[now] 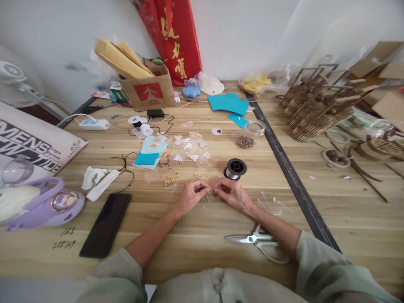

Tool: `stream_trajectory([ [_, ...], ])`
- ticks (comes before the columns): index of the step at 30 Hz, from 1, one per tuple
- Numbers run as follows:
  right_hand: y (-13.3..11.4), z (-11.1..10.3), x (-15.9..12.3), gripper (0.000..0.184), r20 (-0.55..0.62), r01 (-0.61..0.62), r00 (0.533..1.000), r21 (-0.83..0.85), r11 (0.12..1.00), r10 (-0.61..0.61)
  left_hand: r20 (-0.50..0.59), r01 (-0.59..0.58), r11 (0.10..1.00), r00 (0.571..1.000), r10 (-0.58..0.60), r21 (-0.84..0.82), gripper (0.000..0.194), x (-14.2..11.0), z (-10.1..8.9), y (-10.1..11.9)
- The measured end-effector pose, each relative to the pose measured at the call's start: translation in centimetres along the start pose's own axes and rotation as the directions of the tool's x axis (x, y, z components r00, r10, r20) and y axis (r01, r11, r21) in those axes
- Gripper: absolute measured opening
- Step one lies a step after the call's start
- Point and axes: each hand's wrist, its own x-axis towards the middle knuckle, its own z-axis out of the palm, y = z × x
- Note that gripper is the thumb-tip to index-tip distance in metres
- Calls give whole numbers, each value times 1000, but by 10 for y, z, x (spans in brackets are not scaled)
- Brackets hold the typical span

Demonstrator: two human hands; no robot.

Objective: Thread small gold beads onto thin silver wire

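My left hand (193, 196) and my right hand (232, 194) meet fingertip to fingertip over the middle of the table, both closed in a pinch. What lies between the fingers is too small to make out; a faint golden speck shows there. Several tiny gold beads (208, 201) lie on the wood just below the fingertips. A black spool of fine clear line (235, 169) stands right behind my right hand. Beyond my left hand are piles of gold beads (170, 181) and small bags of silvery pieces (192, 148). Scissors with white handles (252, 238) rest under my right forearm.
A black phone (105, 225) and a purple cup-like item (47, 202) are at the left. Turquoise sheets (227, 104), a cardboard box (148, 90) and a red bag (176, 38) stand farther back. Woven baskets (312, 105) crowd the right, past a dark strip (290, 181).
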Motion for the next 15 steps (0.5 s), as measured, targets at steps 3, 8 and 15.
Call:
stream_trajectory([
  [3, -1, 0, 0, 13, -5, 5, 1000, -9, 1000, -5, 3, -2, 1000, 1000, 2, 1, 20, 0, 0, 1],
  [8, -4, 0, 0, 11, -13, 9, 1000, -28, 1000, -10, 1, -3, 1000, 1000, 3, -14, 14, 0, 0, 0],
  [15, -3, 2, -1, 13, -15, 20, 1000, -19, 1000, -21, -22, -28, 1000, 999, 28, 3, 12, 0, 2, 0],
])
